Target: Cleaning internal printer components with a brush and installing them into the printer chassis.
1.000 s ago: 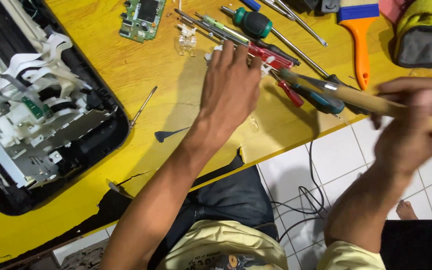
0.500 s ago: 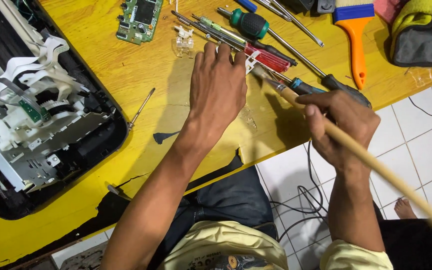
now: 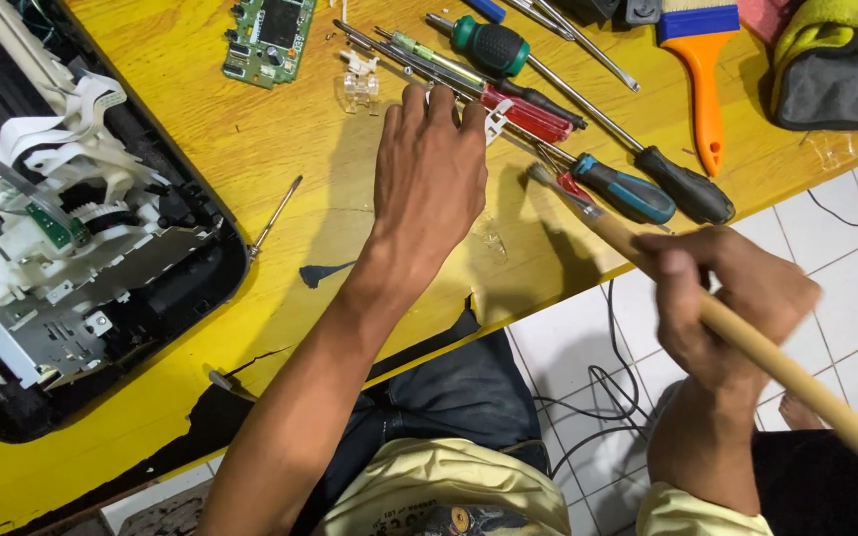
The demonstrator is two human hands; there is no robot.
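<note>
Yellow wooden surface (image 3: 201,159), grain visible, chipped dark at its near edge; white tiled floor (image 3: 568,347) below with black cables. Largest item: an opened black-shelled machine (image 3: 71,268) at far left, bare grey metal frame, white plastic gears and flat ribbon cables exposed. Left arm runs up from the lap, forearm extended, left hand (image 3: 429,179) palm down, fingers close together and straight, tips resting on the surface among the tools; holding nothing, fingers not curled. Right hand (image 3: 737,298) over the floor just off the surface edge, its grip a closed fist wrapped around a long pale wooden stick (image 3: 796,372), round, smooth; stick slants from lower right up to the surface, its dark tip (image 3: 538,177) lying by the screwdriver handles. Grey and yellow cloth pouch (image 3: 836,60) at top right. Orange-handled flat brush (image 3: 699,69). Row of screwdrivers: green-handled (image 3: 489,45), red-handled (image 3: 528,114), blue-and-black (image 3: 623,189), black (image 3: 687,184). Green circuit board (image 3: 270,40) at the top. Small clear plastic clip (image 3: 359,84) beside the fingertips. Thin loose metal driver (image 3: 275,218) near the machine.
</note>
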